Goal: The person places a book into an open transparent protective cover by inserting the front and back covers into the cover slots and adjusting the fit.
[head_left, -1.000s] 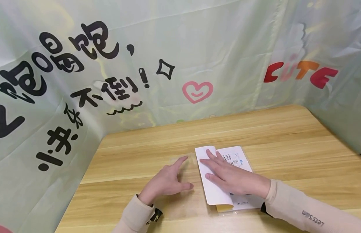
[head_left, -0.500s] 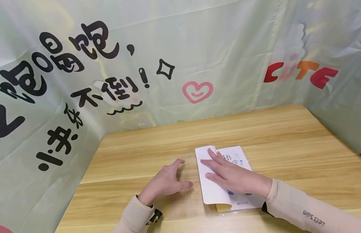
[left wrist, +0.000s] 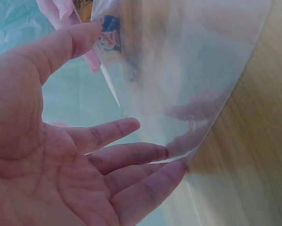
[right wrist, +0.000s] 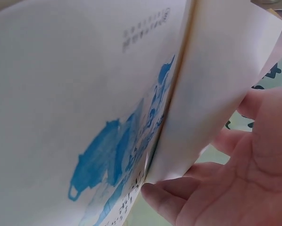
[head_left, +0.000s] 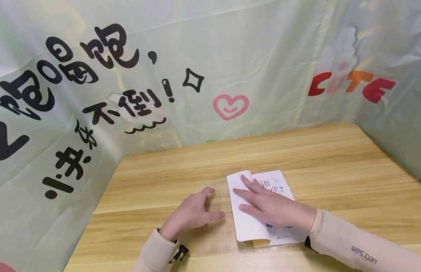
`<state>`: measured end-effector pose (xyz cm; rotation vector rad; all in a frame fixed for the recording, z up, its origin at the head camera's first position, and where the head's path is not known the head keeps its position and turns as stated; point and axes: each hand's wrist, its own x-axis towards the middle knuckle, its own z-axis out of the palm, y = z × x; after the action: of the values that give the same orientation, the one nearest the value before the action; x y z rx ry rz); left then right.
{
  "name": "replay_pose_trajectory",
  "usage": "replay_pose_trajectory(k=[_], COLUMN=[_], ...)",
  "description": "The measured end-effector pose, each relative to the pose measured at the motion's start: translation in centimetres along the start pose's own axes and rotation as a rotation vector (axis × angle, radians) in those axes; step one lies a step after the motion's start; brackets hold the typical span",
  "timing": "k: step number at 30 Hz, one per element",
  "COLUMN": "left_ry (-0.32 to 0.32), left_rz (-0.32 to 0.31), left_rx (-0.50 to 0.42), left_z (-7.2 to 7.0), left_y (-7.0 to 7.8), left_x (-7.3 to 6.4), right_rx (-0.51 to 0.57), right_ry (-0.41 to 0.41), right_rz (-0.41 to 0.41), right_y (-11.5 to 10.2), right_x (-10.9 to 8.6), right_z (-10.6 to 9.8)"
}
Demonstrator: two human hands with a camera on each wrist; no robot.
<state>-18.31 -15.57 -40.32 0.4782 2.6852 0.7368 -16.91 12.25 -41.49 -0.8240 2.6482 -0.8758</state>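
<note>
A thin paperback book (head_left: 288, 237) with black characters and blue artwork on its white cover lies right of the table's middle. Along its left side, a blank white leaf (head_left: 246, 226) curls up at the lower end, with yellow showing beneath. My right hand (head_left: 276, 206) rests on leaf and cover, fingers spread. Clear plastic film (left wrist: 178, 66), like a book cover sleeve, extends left from the book. Over it is my left hand (head_left: 191, 212), thumb and index finger apart, its lower fingertips at the film's edge in the left wrist view.
The wooden table (head_left: 156, 170) reaches back to a pale fabric backdrop (head_left: 265, 56) printed with black characters and a pink heart. Both forearms wear beige sleeves (head_left: 350, 241). A black strap (head_left: 180, 252) shows at the left wrist.
My left index finger has drawn back slightly toward me. The right hand stays nearly in place on the book, and the white leaf has shifted only a little.
</note>
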Motion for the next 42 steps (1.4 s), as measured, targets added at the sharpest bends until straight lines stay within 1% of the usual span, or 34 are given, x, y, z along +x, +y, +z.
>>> replay_pose_trajectory(k=[6, 14, 20, 29, 36, 38, 42], left_ry=[-0.004, -0.018, -0.023, -0.03, -0.032, -0.03, -0.028], left_rz=[0.017, 0.037, 0.039, 0.043, 0.019, 0.017, 0.031], left_rx=[-0.012, -0.008, -0.006, -0.007, -0.016, -0.015, -0.012], left_z=[-0.1, 0.0, 0.0, -0.1, 0.1, 0.1, 0.1], left_y=[-0.2, -0.3, -0.1, 0.0, -0.1, -0.1, 0.0], left_x=[-0.1, -0.2, -0.3, -0.3, -0.3, -0.3, -0.3], right_rx=[-0.05, -0.129, -0.174, -0.194, -0.208, -0.203, -0.197], right_ry=[0.002, 0.027, 0.041, 0.049, 0.053, 0.051, 0.056], right_rz=[-0.006, -0.034, -0.049, -0.017, -0.01, 0.004, 0.014], right_y=[-0.3, -0.6, -0.9, -1.5, -1.8, -1.8, -1.9], right_x=[0.1, 0.4, 0.6, 0.9, 1.2, 1.3, 1.4], right_z=[0.1, 1.0, 1.4, 1.7, 2.1, 2.2, 2.3])
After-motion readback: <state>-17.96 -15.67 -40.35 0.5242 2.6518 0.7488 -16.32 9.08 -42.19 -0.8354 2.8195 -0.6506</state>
